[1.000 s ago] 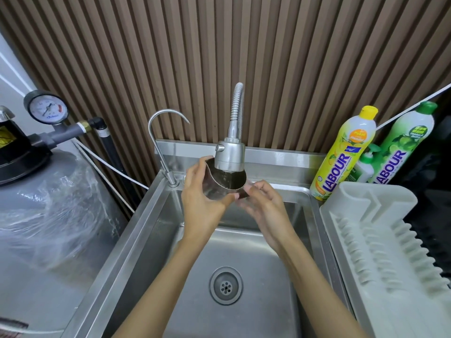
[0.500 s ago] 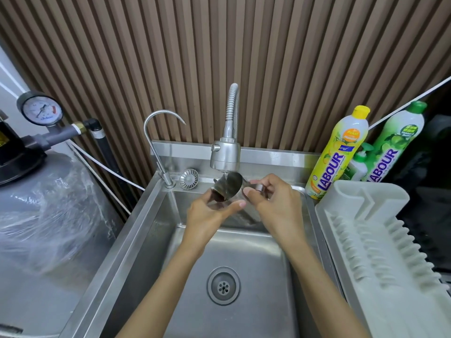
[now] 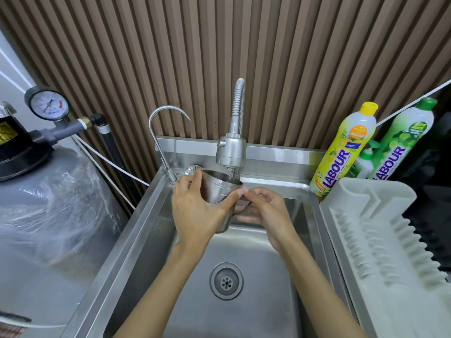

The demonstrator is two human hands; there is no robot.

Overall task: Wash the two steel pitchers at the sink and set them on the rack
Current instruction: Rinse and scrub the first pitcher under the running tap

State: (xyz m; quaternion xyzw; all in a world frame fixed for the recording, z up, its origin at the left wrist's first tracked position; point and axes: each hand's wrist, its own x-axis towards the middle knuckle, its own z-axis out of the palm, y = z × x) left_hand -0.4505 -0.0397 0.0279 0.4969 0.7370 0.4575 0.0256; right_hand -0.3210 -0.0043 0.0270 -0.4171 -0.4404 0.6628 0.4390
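Since the earlier frame the steel pitcher (image 3: 220,196) is turned mouth-up under the running faucet (image 3: 231,151), frame center, over the sink (image 3: 136,223). Its body is gripped by the left hand (image 3: 195,211); its handle is pinched by the right hand (image 3: 266,211).

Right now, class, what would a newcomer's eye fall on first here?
A steel pitcher held at center under the running faucet, over the sink; the left hand wraps its body and the right hand is at its handle. At right, a yellow detergent bottle stands behind the empty rack.
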